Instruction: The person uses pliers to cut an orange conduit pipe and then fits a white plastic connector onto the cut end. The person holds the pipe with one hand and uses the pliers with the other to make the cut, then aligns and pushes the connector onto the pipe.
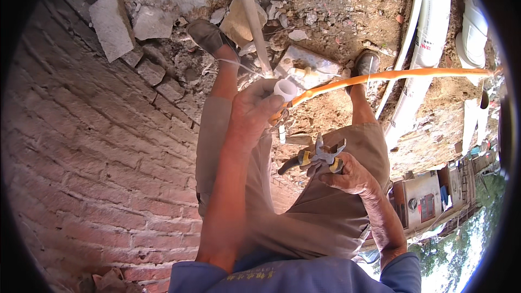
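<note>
Left hand [252, 104] pinches white fitting [282, 91], left and far of pliers [324, 156]; orange cable [380, 77] just beside. Right hand [351, 174], fingers curled, holds pliers open. Probably best: fitting steady, jaws clear of cable.

left grip [252, 107]: white ring [291, 91] | right grip [350, 174]: pliers [324, 156], jaws apart | orange cable [391, 74]: beside white ring

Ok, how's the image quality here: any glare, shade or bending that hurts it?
Head view: the sky at lower right is blown out; head view: the brick wall sits in shade, its courses bent by the fisheye; head view: the white fitting shows little surface detail, while the pliers stay readable.
</note>
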`<act>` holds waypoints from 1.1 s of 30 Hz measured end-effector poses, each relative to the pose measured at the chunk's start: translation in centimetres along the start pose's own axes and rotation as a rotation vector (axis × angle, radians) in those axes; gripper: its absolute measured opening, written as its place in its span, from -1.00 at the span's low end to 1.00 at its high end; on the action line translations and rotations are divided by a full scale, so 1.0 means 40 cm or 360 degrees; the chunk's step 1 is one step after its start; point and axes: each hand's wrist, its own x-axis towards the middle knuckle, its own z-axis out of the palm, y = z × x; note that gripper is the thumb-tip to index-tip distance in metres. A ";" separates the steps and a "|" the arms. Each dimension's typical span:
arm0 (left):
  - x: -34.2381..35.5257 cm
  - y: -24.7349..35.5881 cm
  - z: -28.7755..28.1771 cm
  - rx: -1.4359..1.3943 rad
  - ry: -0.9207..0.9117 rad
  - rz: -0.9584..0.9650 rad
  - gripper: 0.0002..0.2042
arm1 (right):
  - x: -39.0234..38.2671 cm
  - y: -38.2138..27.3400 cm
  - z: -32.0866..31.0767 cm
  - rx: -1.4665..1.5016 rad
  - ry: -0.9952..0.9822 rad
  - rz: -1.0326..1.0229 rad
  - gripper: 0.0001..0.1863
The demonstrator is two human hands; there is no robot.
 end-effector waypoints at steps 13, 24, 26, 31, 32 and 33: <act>-0.052 -0.004 0.059 -0.0135 -0.0288 0.0071 -0.49 | -0.003 0.022 0.131 0.0311 0.0095 0.0062 -0.50; -0.074 -0.037 0.109 -0.0358 -0.0297 0.0063 -0.50 | 0.004 0.009 0.115 0.0248 -0.0108 0.0038 -0.40; -0.077 -0.035 0.118 -0.0375 -0.0262 0.0029 -0.50 | 0.002 0.025 0.118 0.0353 -0.0095 0.0000 -0.40; -0.069 -0.044 0.145 -0.0454 -0.0214 -0.0007 -0.53 | 0.014 0.077 0.123 0.0506 -0.0054 0.0027 -0.43; -0.066 -0.053 0.154 -0.0473 -0.0217 -0.0029 -0.54 | 0.013 0.082 0.124 0.0479 -0.0030 0.0078 -0.45; -0.060 -0.061 0.162 -0.0489 -0.0221 -0.0047 -0.55 | 0.015 0.086 0.125 0.0451 -0.0009 0.0124 -0.46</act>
